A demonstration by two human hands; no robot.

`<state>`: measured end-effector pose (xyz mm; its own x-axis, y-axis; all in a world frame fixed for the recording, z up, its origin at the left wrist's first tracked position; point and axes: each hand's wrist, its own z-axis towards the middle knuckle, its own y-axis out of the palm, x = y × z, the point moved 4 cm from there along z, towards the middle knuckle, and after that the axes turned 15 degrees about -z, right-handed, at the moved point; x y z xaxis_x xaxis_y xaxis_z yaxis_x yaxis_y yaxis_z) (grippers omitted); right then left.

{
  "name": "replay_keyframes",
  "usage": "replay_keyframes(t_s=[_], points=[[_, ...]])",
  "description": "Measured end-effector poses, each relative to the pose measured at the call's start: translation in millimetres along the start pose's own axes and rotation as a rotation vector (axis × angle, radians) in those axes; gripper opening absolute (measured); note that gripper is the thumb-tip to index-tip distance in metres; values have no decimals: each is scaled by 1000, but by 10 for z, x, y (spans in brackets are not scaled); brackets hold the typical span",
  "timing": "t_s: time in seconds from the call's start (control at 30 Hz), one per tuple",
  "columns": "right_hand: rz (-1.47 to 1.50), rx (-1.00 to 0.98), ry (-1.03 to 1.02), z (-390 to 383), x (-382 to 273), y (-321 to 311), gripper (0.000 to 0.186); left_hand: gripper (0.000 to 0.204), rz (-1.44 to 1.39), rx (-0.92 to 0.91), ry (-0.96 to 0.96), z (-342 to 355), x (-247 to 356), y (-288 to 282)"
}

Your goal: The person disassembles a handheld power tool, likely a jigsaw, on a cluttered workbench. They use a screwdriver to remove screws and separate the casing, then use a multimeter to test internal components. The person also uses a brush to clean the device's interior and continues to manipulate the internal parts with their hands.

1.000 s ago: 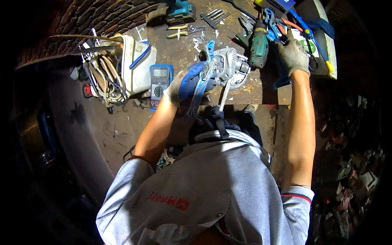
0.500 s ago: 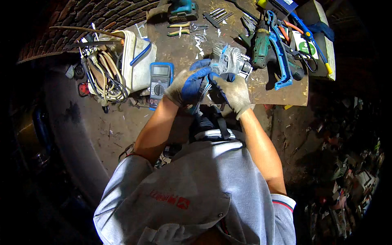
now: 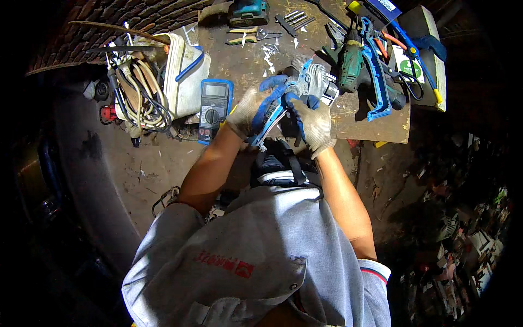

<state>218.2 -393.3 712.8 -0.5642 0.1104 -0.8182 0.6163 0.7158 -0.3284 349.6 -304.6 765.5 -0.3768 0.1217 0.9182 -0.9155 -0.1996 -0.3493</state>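
A partly opened power tool with a grey metal head (image 3: 311, 77) and a blue casing (image 3: 271, 126) lies at the near edge of the workbench, its handle end toward my body. My left hand (image 3: 255, 108), in a whitish knit glove with blue coating, wraps the tool's left side. My right hand (image 3: 311, 117), gloved alike, is closed on its right side with bent fingers at the casing. What lies under the fingertips is hidden. Left of my left hand is a blue-edged multimeter (image 3: 213, 111). A loose blue casing half (image 3: 376, 82) rests to the right beside a green drill (image 3: 351, 65).
Pliers (image 3: 250, 37), several bits (image 3: 297, 20) and a teal battery pack (image 3: 248, 12) lie at the back of the bench (image 3: 376, 128). A white bucket (image 3: 182, 82) full of cables stands left. A blue long-handled tool (image 3: 417, 57) and box (image 3: 376, 10) are far right. Scraps litter the floor.
The tool's blue casing has turned so that more of its edge shows between my hands. Both hands have shifted slightly, the left one opening more view of the casing.
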Motion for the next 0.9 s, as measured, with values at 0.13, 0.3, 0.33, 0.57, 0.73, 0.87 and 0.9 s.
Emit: replay_keyframes(t_s=[0.13,0.3,0.33,0.57,0.73,0.87,0.9], points=[[-64,99,26,-82,-52,62,33,43,-303,130,-169,-92,-150,97],[58,25,-30,-4,42,39,26,38,-71,73,-92,-84,-80,90],[72,22,17,-27,10,41,26,38,-205,115,-168,-88,-119,101],[37,73,49,-107,-116,97,29,49,-703,284,-406,-234,-462,268],[45,77,2,-61,-38,111,31,54,217,62,72,-158,-193,115],[-181,-61,-53,-55,-250,37,39,49,-30,95,-116,-247,-345,-1],[-197,-100,48,-10,-254,8,51,53,-25,103,-96,-249,-354,-1]])
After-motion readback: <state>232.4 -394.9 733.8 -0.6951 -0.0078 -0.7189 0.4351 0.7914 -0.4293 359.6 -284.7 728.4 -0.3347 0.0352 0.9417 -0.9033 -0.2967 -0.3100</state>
